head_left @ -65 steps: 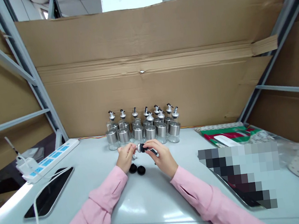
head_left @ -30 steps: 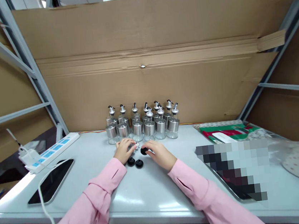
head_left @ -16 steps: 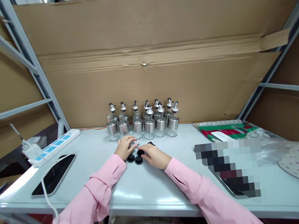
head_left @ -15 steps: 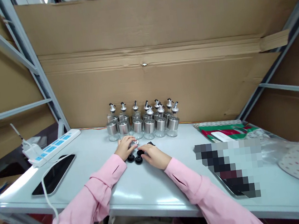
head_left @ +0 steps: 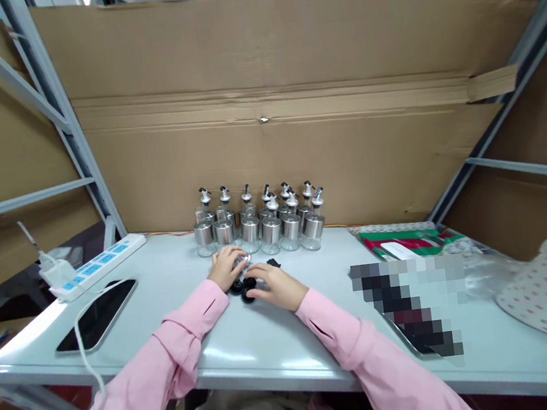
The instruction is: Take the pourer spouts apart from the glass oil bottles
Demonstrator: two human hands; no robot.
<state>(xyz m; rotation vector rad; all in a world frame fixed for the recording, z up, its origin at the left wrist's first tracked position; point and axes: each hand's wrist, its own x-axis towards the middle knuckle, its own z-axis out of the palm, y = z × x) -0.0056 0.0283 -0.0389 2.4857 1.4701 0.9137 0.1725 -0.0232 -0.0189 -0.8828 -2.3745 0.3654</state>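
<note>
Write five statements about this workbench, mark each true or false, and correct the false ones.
1. The right hand is close to small black round parts. True.
2. A hand rests on the power strip. False: the left hand, like the right, is near the black parts.
3. A white cable lies across the black-screened device. True.
4. Every front-row bottle has a dispenser top. False: the leftmost front bottle shows a bare neck.
5. Both sleeves are blue. False: they are pink.
</note>
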